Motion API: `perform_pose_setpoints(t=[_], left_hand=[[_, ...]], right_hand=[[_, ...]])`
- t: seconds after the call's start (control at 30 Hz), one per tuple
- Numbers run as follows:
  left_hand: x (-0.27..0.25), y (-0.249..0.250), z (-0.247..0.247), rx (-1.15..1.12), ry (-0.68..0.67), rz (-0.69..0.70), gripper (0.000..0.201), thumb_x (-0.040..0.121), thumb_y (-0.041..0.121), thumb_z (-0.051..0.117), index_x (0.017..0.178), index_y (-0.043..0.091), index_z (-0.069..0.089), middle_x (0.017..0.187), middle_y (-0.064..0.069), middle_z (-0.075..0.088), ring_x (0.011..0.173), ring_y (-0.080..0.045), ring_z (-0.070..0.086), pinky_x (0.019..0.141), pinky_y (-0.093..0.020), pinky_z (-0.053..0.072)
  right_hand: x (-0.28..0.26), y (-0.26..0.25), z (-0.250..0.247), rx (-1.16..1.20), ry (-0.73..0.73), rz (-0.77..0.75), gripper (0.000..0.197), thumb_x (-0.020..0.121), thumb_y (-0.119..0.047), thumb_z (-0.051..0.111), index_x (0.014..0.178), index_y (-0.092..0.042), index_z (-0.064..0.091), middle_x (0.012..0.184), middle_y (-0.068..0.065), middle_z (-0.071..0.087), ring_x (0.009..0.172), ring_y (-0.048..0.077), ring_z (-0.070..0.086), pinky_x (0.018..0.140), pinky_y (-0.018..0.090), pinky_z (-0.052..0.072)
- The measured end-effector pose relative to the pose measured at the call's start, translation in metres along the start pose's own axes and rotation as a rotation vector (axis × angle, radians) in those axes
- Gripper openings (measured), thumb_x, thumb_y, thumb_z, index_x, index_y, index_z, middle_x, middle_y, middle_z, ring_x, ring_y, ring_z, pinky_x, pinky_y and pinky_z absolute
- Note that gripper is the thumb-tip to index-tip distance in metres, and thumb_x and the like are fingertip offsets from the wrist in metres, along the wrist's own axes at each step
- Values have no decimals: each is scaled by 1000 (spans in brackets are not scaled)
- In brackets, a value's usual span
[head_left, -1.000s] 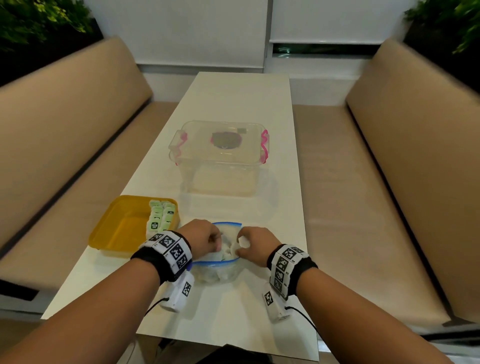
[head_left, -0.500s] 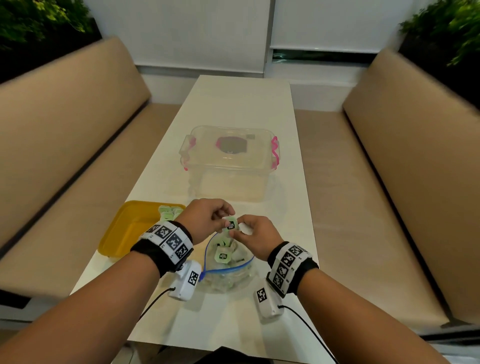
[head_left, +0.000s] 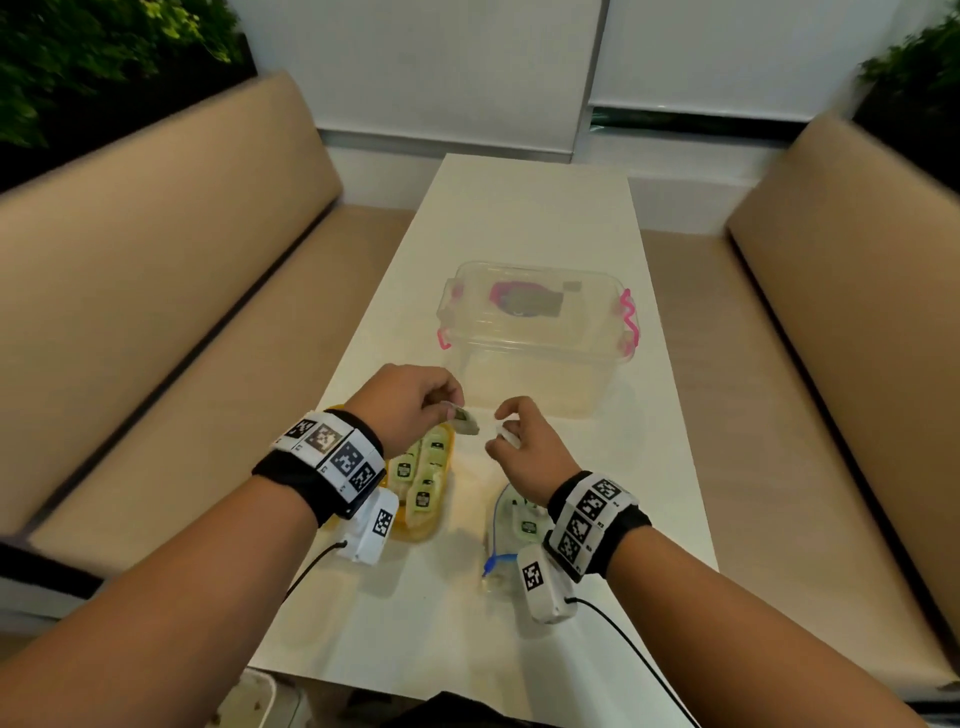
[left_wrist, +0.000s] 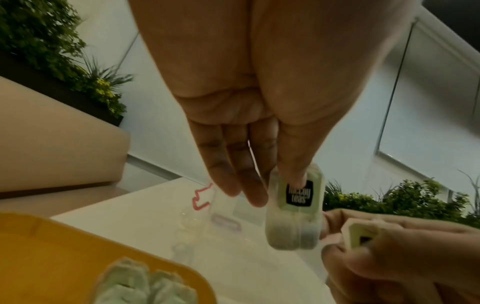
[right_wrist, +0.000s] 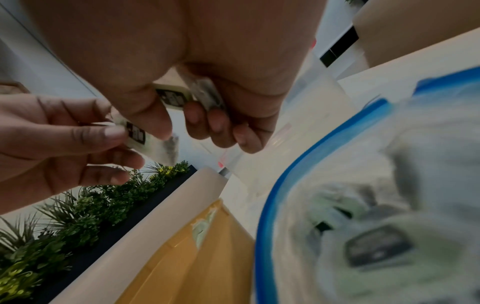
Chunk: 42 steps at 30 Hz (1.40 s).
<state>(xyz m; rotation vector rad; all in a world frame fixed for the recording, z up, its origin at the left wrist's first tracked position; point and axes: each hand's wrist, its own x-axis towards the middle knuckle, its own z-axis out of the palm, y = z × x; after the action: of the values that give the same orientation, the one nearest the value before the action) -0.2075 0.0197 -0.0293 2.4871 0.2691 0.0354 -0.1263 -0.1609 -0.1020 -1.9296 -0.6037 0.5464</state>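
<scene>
The zip bag (head_left: 500, 525) lay nearest, the tray (left_wrist: 52, 242) just left of it, and above them the left hand (head_left: 410, 405) pinched a tea bag (head_left: 466, 420) while the right hand (head_left: 524, 447) gripped another tea bag (right_wrist: 179, 96), both next needing a neat row in the tray, short of the far box (head_left: 535, 332)

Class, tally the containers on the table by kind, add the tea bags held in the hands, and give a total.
Yellow tray: 1
Clear box with pink latches: 1
Blue-sealed plastic bag: 1
Tea bag in left hand: 1
Tea bag in right hand: 1
Total: 5
</scene>
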Motion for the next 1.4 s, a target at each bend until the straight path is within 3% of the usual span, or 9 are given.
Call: perform_pose_setpoints(t=[0.2, 0.33, 0.47, 0.57, 0.67, 0.8, 0.97, 1.13, 1.4], left_hand=[[-6, -48, -9, 281, -227, -154, 7, 86, 20, 70, 87, 27, 69, 84, 11, 69, 83, -12, 65, 73, -27, 52], [-5, -74, 18, 386, -443, -262, 10, 83, 18, 74, 84, 27, 69, 88, 5, 71, 81, -15, 66, 66, -26, 52], [13, -106, 49, 464, -557, -338, 12, 81, 20, 76, 82, 30, 69, 89, 6, 69, 79, -17, 63, 71, -27, 51], [42, -149, 74, 557, -532, -390, 20, 64, 46, 78, 79, 42, 65, 89, 7, 69, 77, -19, 65, 73, -37, 57], [50, -155, 81, 517, -506, -367, 41, 76, 39, 72, 105, 11, 66, 85, 2, 63, 86, -24, 67, 73, -33, 55], [93, -236, 138, 505, -514, -299, 54, 49, 49, 74, 101, 39, 66, 83, 9, 68, 67, -18, 61, 66, -41, 57], [25, -105, 26, 340, -420, -248, 32, 68, 36, 85, 93, 30, 64, 88, 6, 65, 80, -18, 64, 69, -30, 52], [14, -93, 1, 122, -394, -139, 30, 70, 37, 84, 91, 24, 67, 85, 5, 70, 80, -14, 63, 65, -24, 47], [10, -99, 11, 246, -402, -132, 29, 80, 39, 76, 73, 15, 61, 70, 1, 56, 65, -18, 51, 56, -27, 38]], right_hand=[[11, -15, 33, 29, 26, 80, 13, 78, -32, 43, 82, -19, 43, 77, 5, 54, 68, 21, 46, 68, 38, 41], [21, -13, 47, -60, 43, 59, 11, 86, -28, 60, 79, -23, 52, 81, 5, 67, 75, 27, 62, 73, 43, 53], [21, -15, 55, -49, 67, 29, 16, 82, -27, 76, 72, -24, 63, 76, 2, 68, 74, 14, 59, 75, 31, 50], [20, -15, 60, 39, 102, 51, 11, 78, -27, 81, 73, -23, 73, 74, -3, 72, 67, 9, 61, 67, 24, 51], [19, -15, 66, 114, 155, 70, 11, 80, -25, 79, 82, -14, 77, 66, -9, 69, 52, 2, 55, 56, 16, 45], [20, -12, 75, 64, 157, 84, 8, 90, -22, 69, 91, -19, 76, 58, -16, 64, 55, 0, 56, 58, 16, 43], [21, -7, 85, 3, 149, 87, 9, 92, -19, 66, 88, -25, 72, 74, -6, 66, 63, 11, 57, 71, 32, 54], [19, -13, 91, 26, 139, 82, 6, 92, -17, 64, 89, -17, 69, 69, -7, 63, 56, 7, 54, 61, 27, 48], [24, -12, 95, -181, 166, 66, 3, 90, -26, 67, 89, -25, 70, 82, -12, 66, 62, -3, 51, 65, 15, 39]])
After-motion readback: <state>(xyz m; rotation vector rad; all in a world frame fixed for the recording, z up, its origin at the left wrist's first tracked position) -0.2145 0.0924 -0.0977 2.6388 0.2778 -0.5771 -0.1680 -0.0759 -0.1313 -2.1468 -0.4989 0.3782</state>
